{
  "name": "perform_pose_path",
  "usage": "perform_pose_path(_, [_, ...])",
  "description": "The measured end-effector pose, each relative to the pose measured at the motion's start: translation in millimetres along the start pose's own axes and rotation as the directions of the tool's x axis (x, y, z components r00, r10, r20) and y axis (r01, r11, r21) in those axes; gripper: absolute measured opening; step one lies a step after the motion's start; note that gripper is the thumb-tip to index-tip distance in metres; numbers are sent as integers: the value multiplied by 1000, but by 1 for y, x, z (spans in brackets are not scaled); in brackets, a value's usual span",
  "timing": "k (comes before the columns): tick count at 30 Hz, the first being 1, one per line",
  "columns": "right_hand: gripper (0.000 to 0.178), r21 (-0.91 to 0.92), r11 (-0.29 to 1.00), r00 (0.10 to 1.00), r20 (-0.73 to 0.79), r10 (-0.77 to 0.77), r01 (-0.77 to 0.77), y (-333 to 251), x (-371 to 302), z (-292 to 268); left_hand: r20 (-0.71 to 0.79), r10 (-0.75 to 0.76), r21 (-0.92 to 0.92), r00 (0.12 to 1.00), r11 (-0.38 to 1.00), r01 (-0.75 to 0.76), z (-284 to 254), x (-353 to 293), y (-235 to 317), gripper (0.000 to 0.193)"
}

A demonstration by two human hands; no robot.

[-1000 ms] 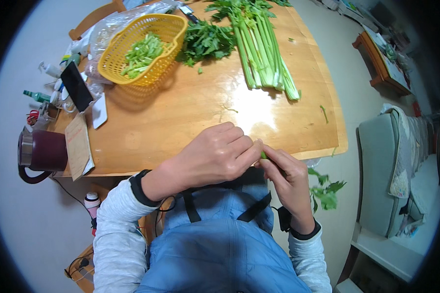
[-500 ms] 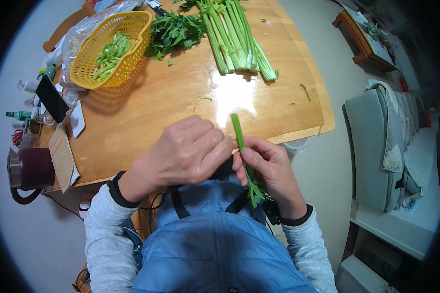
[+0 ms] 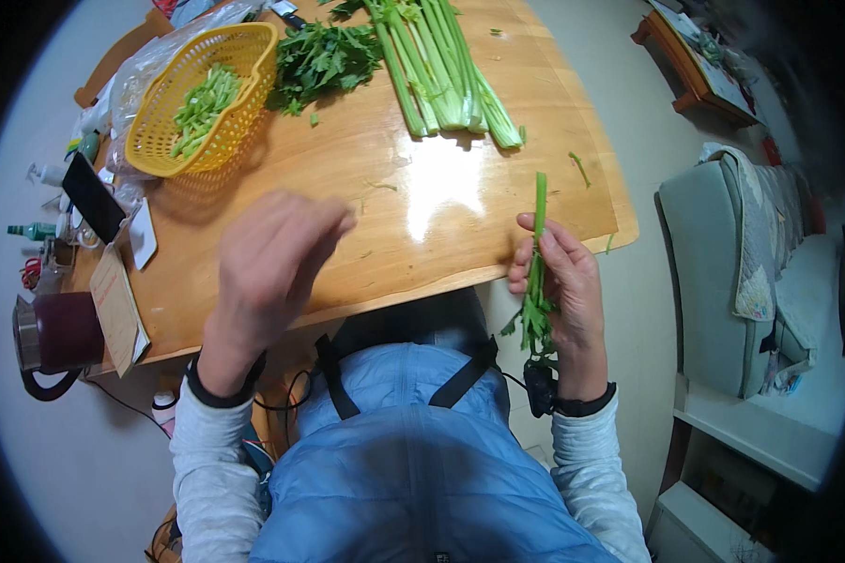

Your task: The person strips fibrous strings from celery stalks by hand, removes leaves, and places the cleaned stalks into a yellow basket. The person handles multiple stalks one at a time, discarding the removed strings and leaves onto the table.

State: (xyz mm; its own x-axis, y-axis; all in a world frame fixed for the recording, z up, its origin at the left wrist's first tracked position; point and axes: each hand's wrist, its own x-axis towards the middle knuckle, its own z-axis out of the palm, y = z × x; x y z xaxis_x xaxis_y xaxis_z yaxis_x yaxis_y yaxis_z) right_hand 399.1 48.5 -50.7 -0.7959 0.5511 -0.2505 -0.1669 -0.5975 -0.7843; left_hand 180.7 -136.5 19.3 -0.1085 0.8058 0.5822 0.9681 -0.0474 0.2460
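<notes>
My right hand (image 3: 568, 277) holds a green celery stalk (image 3: 540, 202) upright beyond the table's right front edge; its leafy end hangs below my fingers. My left hand (image 3: 277, 263) is over the front left of the wooden table, smeared by motion, so its fingers cannot be read. A bunch of trimmed celery stalks (image 3: 438, 80) lies at the far side, beside a pile of torn celery leaves (image 3: 327, 61). Further left, a yellow plastic basket (image 3: 244, 111) contains cut celery pieces (image 3: 202, 111).
Small green scraps (image 3: 580, 169) lie on the right of the wooden table (image 3: 347, 253). A phone (image 3: 94, 199) leans at the left edge, near a brown notebook (image 3: 117, 305) and a dark red kettle (image 3: 66, 330). A padded seat (image 3: 709, 272) stands to the right.
My hands have moved apart. The left has swung left over the table; the right has shifted right and slightly up with the celery stalk.
</notes>
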Motion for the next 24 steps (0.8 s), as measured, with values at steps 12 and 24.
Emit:
perform_pose_path(12, [32,-190,979,988,117,97,-73,0,-9,16,167,-397,326,903,886,330,27,1,-23,15])
perform_pose_path(24, [25,-680,727,992,129,-3,90,0,3,43,217,-22,172,976,985,-16,18,17,-6,39])
